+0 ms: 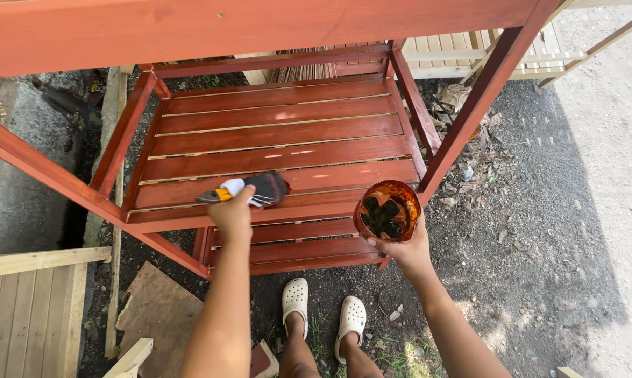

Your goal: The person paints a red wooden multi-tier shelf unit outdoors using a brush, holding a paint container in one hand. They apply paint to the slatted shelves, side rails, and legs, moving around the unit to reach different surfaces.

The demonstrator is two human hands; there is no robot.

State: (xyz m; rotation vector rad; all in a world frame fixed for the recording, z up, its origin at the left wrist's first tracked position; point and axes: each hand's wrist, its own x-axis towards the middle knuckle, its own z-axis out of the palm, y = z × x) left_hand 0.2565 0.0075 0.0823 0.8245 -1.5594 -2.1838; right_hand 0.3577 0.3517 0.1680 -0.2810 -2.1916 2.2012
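Observation:
A reddish-brown stained wooden shelf frame (281,133) stands in front of me, its slats wet with stain. My left hand (232,213) grips a wide paintbrush (260,189) with a dark bristle head, laid on a front slat of the middle shelf. My right hand (407,248) holds a cut-off plastic container (388,210) smeared with brown stain, just beside the frame's front right post (470,112). My feet in white clogs (323,311) stand on the ground below.
Unpainted pale slatted panels (484,56) lie beyond the frame at the top right. Dry leaves and gravel cover the ground to the right. A plywood scrap (158,308) and pale boards (29,308) lie at the lower left.

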